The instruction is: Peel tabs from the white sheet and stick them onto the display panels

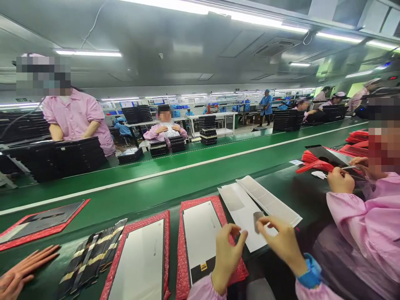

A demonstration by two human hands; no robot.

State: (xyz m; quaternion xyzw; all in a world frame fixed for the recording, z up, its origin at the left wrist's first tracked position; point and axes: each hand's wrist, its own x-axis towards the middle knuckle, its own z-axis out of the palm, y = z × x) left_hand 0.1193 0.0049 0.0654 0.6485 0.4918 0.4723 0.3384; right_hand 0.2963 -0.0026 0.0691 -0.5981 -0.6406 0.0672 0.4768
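Note:
My left hand (226,254) hovers over the lower right corner of a white panel (200,237) lying in a red foam tray (181,250); its fingers are curled, thumb raised, and nothing shows in them. My right hand (281,241) pinches a small grey sticker (258,218) above a white backing sheet (242,210). A second strip of stickers (268,202) lies across that sheet. Another white panel (140,264) in a red tray sits to the left.
A row of black and gold strips (90,258) lies at lower left, by another person's hand (21,271). A green conveyor belt (187,175) runs across. A co-worker's sleeve (365,221) is close on my right. Stacks of black trays (62,156) stand beyond.

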